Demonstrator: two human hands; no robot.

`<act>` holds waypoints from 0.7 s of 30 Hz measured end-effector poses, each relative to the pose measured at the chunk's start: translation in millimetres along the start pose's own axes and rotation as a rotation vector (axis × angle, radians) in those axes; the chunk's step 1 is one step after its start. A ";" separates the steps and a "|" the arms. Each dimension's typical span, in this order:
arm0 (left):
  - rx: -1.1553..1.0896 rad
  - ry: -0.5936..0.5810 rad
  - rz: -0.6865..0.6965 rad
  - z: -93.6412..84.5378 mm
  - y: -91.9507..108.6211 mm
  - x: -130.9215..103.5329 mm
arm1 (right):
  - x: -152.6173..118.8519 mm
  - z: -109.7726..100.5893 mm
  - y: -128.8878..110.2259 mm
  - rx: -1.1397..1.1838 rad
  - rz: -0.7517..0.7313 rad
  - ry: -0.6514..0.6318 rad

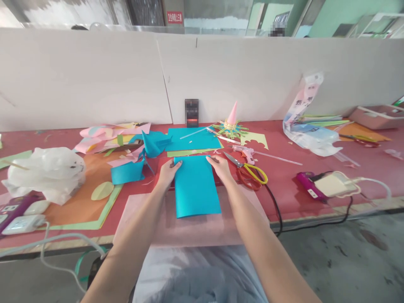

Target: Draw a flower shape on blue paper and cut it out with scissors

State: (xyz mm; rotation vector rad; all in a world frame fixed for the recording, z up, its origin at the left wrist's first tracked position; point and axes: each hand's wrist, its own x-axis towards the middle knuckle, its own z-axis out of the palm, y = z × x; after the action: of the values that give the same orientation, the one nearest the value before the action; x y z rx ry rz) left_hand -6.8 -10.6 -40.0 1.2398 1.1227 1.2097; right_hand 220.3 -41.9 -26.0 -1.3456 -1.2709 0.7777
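Observation:
A folded blue paper (197, 189) hangs upright over the pink board at the table's front edge. My left hand (168, 171) pinches its upper left corner, thumb on the near side. At the upper right corner, my right hand (221, 167) grips the same paper in the same way. Behind it lies a flat blue sheet (194, 139) with a thin clear stick across it. Scissors (248, 170) with yellow and red handles rest just right of my right hand, below a pink glue gun (244, 152).
Blue scraps (128, 172) and a white plastic bag (47, 170) are at left. A pink cone (232, 114) on a green fringed base stands behind. Power strips (311, 185) with cables sit at right. A phone (192, 112) leans on the partition (126, 75).

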 end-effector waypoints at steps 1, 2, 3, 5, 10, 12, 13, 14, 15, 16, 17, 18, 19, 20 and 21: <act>-0.001 0.000 0.000 0.1 0.3 -0.1 | 0.4 0.1 0.7 0.005 0.002 -0.001; -0.001 0.001 0.001 0.3 0.6 -0.2 | 0.8 0.2 1.3 0.008 0.004 -0.001; -0.003 0.003 0.001 0.5 1.0 -0.4 | 0.9 0.3 1.6 0.009 0.004 0.000; -0.007 0.006 -0.005 0.8 1.7 -0.7 | 0.8 0.4 1.4 0.011 0.011 -0.002; -0.014 0.003 -0.011 1.0 1.9 -0.9 | -1.2 -0.3 -2.4 0.029 0.028 0.005; -0.023 -0.008 -0.007 0.9 1.6 -1.0 | -1.8 -0.9 -3.4 0.040 0.022 0.012; -0.026 -0.012 -0.006 1.0 1.5 -1.1 | -1.9 -1.3 -3.7 0.043 0.019 0.014; -0.028 -0.013 -0.006 1.1 1.5 -1.2 | -2.0 -1.5 -3.7 0.045 0.015 0.015; -0.029 -0.012 -0.007 1.2 1.6 -1.3 | -1.9 -1.7 -3.6 0.043 0.012 0.014; -0.030 -0.010 -0.010 1.3 1.8 -1.5 | -1.7 -1.9 -3.3 0.039 0.009 0.012; -0.030 -0.008 -0.014 1.5 1.9 -1.6 | -1.4 -1.9 -2.9 0.035 0.008 0.011; -0.031 -0.007 -0.019 1.6 2.1 -1.6 | -1.1 -1.8 -2.4 0.032 0.006 0.012; -0.031 -0.008 -0.024 1.7 2.3 -1.6 | -0.7 -1.6 -1.9 0.029 0.004 0.013; -0.032 -0.011 -0.026 1.7 2.5 -1.6 | -0.3 -1.2 -1.2 0.026 0.003 0.015; -0.032 -0.014 -0.025 1.7 2.7 -1.5 | 0.1 -0.9 -0.6 0.024 0.002 0.016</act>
State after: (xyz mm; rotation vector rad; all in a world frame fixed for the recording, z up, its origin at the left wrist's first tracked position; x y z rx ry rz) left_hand -5.3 -12.3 -37.4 1.2055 1.1015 1.1941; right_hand 221.0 -42.1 -25.2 -1.3317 -1.2444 0.7798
